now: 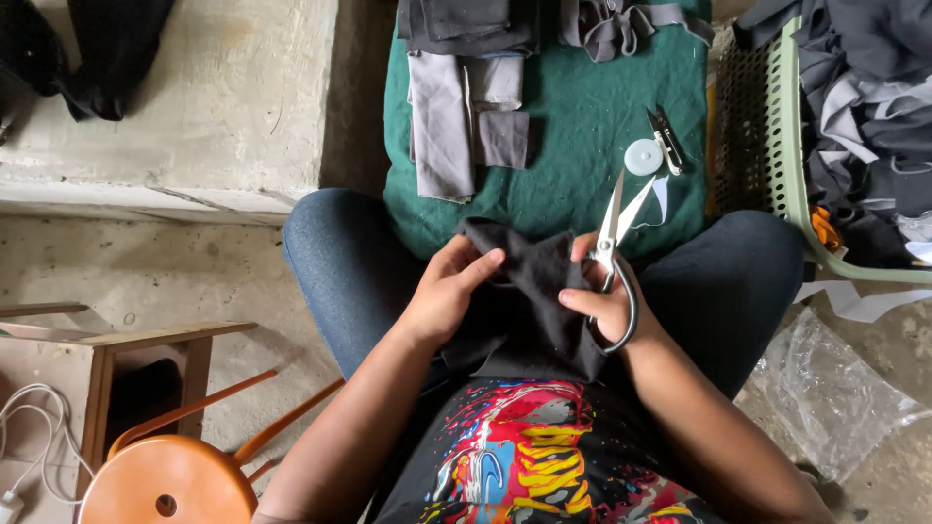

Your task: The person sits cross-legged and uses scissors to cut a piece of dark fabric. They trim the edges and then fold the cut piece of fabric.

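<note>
A piece of black fabric lies bunched across the lap of a seated person in blue jeans, held between both hands just in front of a green cloth-covered work surface. The left hand closes on the fabric's left edge, thumb on top and fingers curled beneath, while the right hand pinches the fabric's right edge with its fingertips and at the same time grips a pair of large steel scissors by the looped handle. The scissor blades stand partly open and point up and away from the body, toward the green surface, their tips clear of the black fabric. On that surface, just beyond the blades, rest a small white disc and a small thread snipper, lying beside each other. Farther back on the left sit folded grey fabric pieces, some hanging over the near side, with darker folded cloth above them. To the right stands a pale green plastic basket heaped with grey and black cloth scraps. Crumpled clear plastic wrap lies on the concrete floor by the person's right knee. At lower left an orange stool stands near a wooden bench and a white cable.
</note>
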